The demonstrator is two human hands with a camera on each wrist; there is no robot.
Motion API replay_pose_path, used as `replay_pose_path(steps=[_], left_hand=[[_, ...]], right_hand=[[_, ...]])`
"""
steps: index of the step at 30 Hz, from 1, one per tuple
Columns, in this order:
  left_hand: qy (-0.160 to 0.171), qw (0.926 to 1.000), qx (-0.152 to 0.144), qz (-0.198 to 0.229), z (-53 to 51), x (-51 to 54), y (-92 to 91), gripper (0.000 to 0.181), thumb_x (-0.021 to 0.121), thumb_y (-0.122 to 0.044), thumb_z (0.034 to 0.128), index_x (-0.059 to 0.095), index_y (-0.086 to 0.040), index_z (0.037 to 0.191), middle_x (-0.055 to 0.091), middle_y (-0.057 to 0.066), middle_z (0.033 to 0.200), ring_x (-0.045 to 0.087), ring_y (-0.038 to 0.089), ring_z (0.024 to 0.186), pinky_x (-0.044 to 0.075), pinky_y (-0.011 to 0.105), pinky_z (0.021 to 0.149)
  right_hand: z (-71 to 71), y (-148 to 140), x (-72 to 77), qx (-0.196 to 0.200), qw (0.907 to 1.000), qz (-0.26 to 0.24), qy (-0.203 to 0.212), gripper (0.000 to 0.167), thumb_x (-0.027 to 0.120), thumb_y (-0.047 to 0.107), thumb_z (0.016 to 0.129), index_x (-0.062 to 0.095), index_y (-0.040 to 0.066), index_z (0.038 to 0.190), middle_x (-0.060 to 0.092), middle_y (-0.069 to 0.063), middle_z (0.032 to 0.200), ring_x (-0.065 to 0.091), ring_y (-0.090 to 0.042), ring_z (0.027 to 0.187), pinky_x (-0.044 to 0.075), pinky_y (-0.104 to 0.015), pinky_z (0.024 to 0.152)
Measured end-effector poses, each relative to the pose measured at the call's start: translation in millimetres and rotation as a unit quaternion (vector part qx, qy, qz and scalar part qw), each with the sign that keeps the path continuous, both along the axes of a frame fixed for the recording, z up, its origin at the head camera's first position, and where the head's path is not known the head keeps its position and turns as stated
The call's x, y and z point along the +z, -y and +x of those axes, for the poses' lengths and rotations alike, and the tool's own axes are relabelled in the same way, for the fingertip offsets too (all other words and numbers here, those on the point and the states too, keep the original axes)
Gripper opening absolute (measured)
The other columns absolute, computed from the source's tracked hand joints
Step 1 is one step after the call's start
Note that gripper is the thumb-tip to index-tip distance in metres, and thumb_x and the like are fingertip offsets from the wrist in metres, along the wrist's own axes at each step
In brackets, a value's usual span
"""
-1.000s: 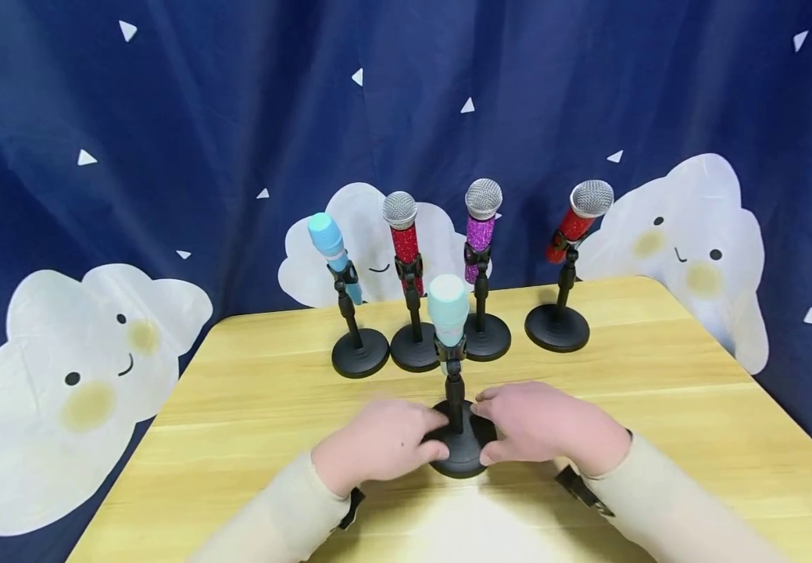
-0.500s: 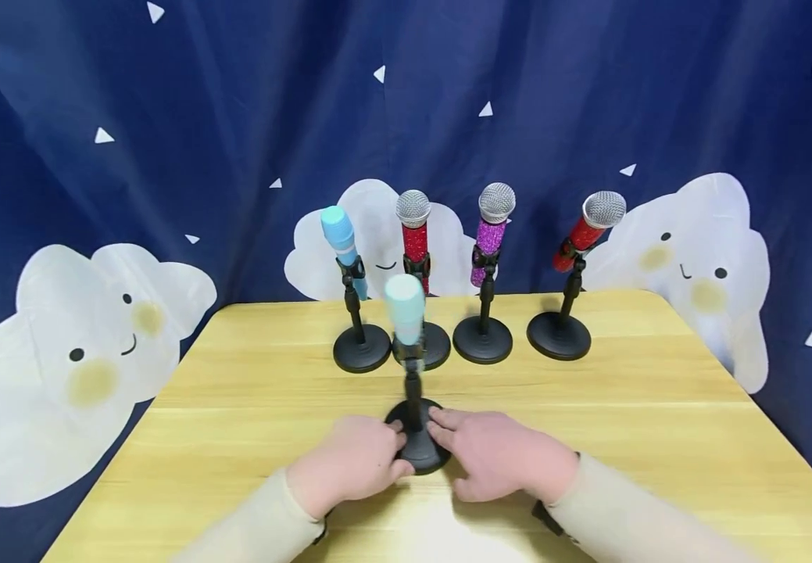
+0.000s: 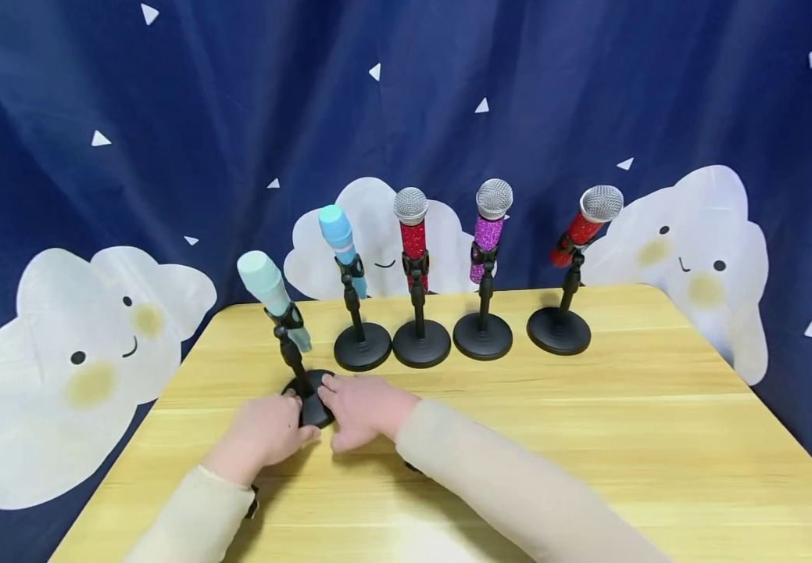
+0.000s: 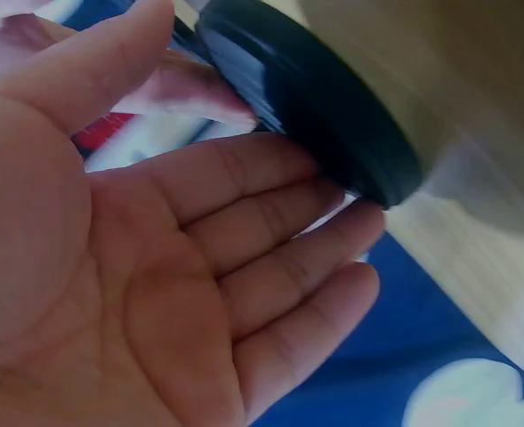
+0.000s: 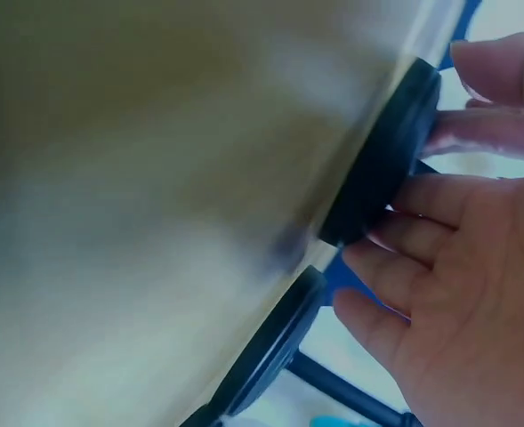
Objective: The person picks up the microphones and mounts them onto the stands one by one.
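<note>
A mint-green microphone (image 3: pixel 263 279) tilts to the left in a black desk stand, whose round base (image 3: pixel 316 408) sits on the left part of the table. My left hand (image 3: pixel 262 432) touches the base's left side. In the left wrist view its fingers (image 4: pixel 262 209) extend nearly straight to the black disc (image 4: pixel 324 107). From the right, my right hand (image 3: pixel 363 408) touches the same base, thumb apart from the fingers. The right wrist view shows those fingers (image 5: pixel 422 240) lying against the disc's edge (image 5: pixel 382 160), only slightly bent.
Behind stand a blue microphone (image 3: pixel 336 228), a red one (image 3: pixel 413 238), a purple one (image 3: pixel 488 231) and a tilted red one (image 3: pixel 581 228), each in a black stand. The blue one's base (image 3: pixel 363 348) is close to the held stand. A dark blue curtain (image 3: pixel 237 117) hangs behind the wooden table (image 3: pixel 588 438).
Both hands have slid the mint-green microphone's stand leftward across the table, from the middle to left of the blue one. It no longer covers the red microphone. The other stands stay put.
</note>
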State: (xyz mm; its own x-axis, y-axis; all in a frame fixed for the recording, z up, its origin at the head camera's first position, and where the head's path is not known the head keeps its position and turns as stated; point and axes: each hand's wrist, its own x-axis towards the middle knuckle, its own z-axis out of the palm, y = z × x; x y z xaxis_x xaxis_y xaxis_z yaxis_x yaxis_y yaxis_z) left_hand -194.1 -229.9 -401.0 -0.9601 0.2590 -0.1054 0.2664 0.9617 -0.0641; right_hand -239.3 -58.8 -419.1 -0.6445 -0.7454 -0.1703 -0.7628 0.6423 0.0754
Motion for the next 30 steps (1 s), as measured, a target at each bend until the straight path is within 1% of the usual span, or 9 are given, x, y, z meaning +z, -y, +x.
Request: replay_pose_path(steps=[3, 6, 10, 13, 16, 19, 23, 26, 30], left_hand=[[0.019, 0.9997, 0.010, 0.012, -23.7, -1.1, 14.0, 0.060, 0.073, -0.046, 0.0890, 0.067, 0.006, 0.117, 0.069, 0.024, 0.101, 0.067, 0.042, 0.091, 0.053, 0.055, 0.078], [0.039, 0.9988, 0.025, 0.017, -43.6, -3.0, 24.5, 0.057, 0.071, -0.044, 0.0908, 0.068, 0.007, 0.115, 0.069, 0.025, 0.104, 0.066, 0.043, 0.096, 0.052, 0.056, 0.082], [0.057, 0.9976, 0.034, 0.020, -61.9, -6.3, 32.2, 0.048, 0.071, -0.040, 0.0919, 0.070, 0.006, 0.108, 0.069, 0.024, 0.102, 0.066, 0.043, 0.096, 0.052, 0.056, 0.084], [0.070, 0.9971, 0.025, 0.016, -72.1, -7.1, 34.6, 0.044, 0.069, -0.035, 0.0946, 0.070, 0.006, 0.111, 0.069, 0.024, 0.106, 0.065, 0.043, 0.101, 0.050, 0.056, 0.089], [0.085, 0.9962, 0.016, 0.007, -80.3, -5.4, 34.7, 0.042, 0.066, -0.031, 0.0974, 0.068, 0.006, 0.117, 0.067, 0.026, 0.113, 0.063, 0.044, 0.107, 0.048, 0.055, 0.094], [0.095, 0.9952, 0.023, 0.006, -86.8, -2.6, 34.0, 0.040, 0.065, -0.030, 0.0984, 0.069, 0.005, 0.117, 0.067, 0.026, 0.116, 0.063, 0.044, 0.109, 0.047, 0.055, 0.096], [0.098, 0.9943, 0.041, 0.015, -90.3, -3.9, 32.2, 0.035, 0.066, -0.029, 0.0977, 0.072, 0.003, 0.111, 0.069, 0.023, 0.109, 0.065, 0.040, 0.102, 0.049, 0.054, 0.091], [0.107, 0.9927, 0.051, 0.019, -90.4, -8.0, 30.3, 0.031, 0.067, -0.028, 0.0978, 0.073, 0.002, 0.107, 0.070, 0.020, 0.104, 0.066, 0.037, 0.095, 0.051, 0.052, 0.086], [0.119, 0.9899, 0.069, 0.034, -89.7, -13.9, 30.2, 0.041, 0.065, -0.030, 0.0985, 0.067, 0.006, 0.120, 0.066, 0.026, 0.115, 0.064, 0.041, 0.104, 0.049, 0.053, 0.090]], right_hand=[[-18.8, 20.1, -1.1, -0.026, 0.9995, 0.020, -0.005, 0.087, 0.059, 0.061, 0.089, 0.033, 0.018, 0.159, 0.026, 0.002, 0.165, 0.026, -0.012, 0.149, 0.025, -0.036, 0.118], [-32.8, 33.4, -2.1, -0.043, 0.9988, 0.022, 0.003, 0.084, 0.056, 0.063, 0.091, 0.032, 0.021, 0.160, 0.025, 0.005, 0.165, 0.025, -0.011, 0.150, 0.022, -0.039, 0.119], [-45.0, 42.2, -2.8, -0.059, 0.9980, 0.018, 0.017, 0.081, 0.054, 0.063, 0.093, 0.032, 0.022, 0.160, 0.026, 0.007, 0.165, 0.025, -0.012, 0.150, 0.023, -0.040, 0.119], [-50.1, 44.1, -3.1, -0.077, 0.9964, 0.017, 0.029, 0.079, 0.052, 0.063, 0.094, 0.031, 0.024, 0.160, 0.025, 0.008, 0.165, 0.024, -0.011, 0.150, 0.024, -0.040, 0.119], [-53.8, 44.2, -3.1, -0.090, 0.9950, 0.017, 0.040, 0.078, 0.051, 0.062, 0.095, 0.030, 0.024, 0.160, 0.024, 0.007, 0.166, 0.024, -0.011, 0.150, 0.025, -0.040, 0.118], [-58.5, 44.9, -2.5, -0.098, 0.9939, 0.016, 0.047, 0.078, 0.051, 0.062, 0.096, 0.028, 0.024, 0.161, 0.022, 0.007, 0.166, 0.023, -0.011, 0.150, 0.025, -0.040, 0.118], [-61.2, 46.8, -6.6, -0.103, 0.9932, 0.018, 0.051, 0.078, 0.051, 0.061, 0.096, 0.027, 0.025, 0.161, 0.020, 0.007, 0.167, 0.021, -0.011, 0.151, 0.023, -0.039, 0.119], [-56.7, 44.9, -12.3, -0.082, 0.9960, 0.012, 0.032, 0.078, 0.051, 0.061, 0.096, 0.029, 0.023, 0.161, 0.023, 0.004, 0.166, 0.023, -0.013, 0.151, 0.023, -0.039, 0.119], [-43.6, 24.9, -10.6, -0.053, 0.9968, -0.060, 0.004, 0.074, 0.053, 0.058, 0.097, 0.032, 0.025, 0.160, 0.031, 0.002, 0.163, 0.027, -0.018, 0.149, 0.023, -0.042, 0.119]])
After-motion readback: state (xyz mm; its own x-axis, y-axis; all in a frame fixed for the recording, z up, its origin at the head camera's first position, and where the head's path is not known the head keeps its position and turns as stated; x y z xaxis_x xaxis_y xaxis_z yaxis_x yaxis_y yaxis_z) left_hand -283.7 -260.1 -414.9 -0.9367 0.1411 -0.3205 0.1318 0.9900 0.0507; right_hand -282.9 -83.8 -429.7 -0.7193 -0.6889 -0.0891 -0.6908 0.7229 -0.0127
